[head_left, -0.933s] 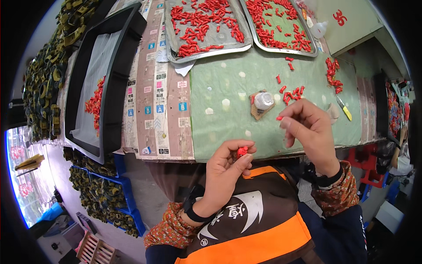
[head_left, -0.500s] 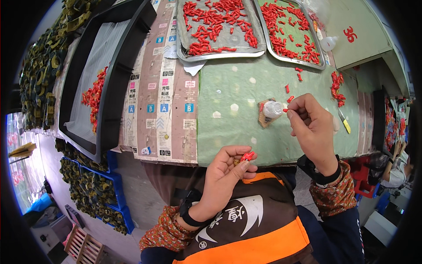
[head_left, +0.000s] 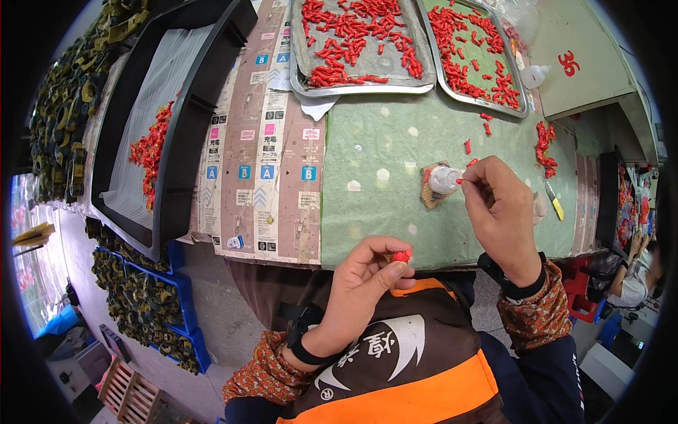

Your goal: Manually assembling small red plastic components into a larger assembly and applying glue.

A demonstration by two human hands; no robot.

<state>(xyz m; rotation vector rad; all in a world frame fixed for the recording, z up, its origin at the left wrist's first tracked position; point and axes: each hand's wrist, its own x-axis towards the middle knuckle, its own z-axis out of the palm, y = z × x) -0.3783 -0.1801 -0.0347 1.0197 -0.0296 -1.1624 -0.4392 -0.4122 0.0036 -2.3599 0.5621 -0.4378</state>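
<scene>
Red piece [head_left: 459, 181] at right end of bottle [head_left: 443, 179], right hand [head_left: 503, 215] fingertips pinching it; contact unclear. Left hand [head_left: 367, 275] pinches red part [head_left: 402, 256] by table [head_left: 367, 222] edge. Risks: loose pinch drops either; sideways push could shift bottle.

The red piece [head_left: 402, 256] looks like smooth, glossy plastic. The bottle [head_left: 443, 179] appears to be of clear, shiny plastic, and the pad [head_left: 428, 198] below it resembles rough cardboard. The trays [head_left: 364, 90] are of shiny metal. The green cover [head_left: 374, 155] has a matt surface; whether it is cloth or paper cannot be told. The black bin [head_left: 191, 116] looks like smooth plastic, the apron [head_left: 448, 318] is of cloth, and the crate [head_left: 133, 390] looks wooden.
</scene>
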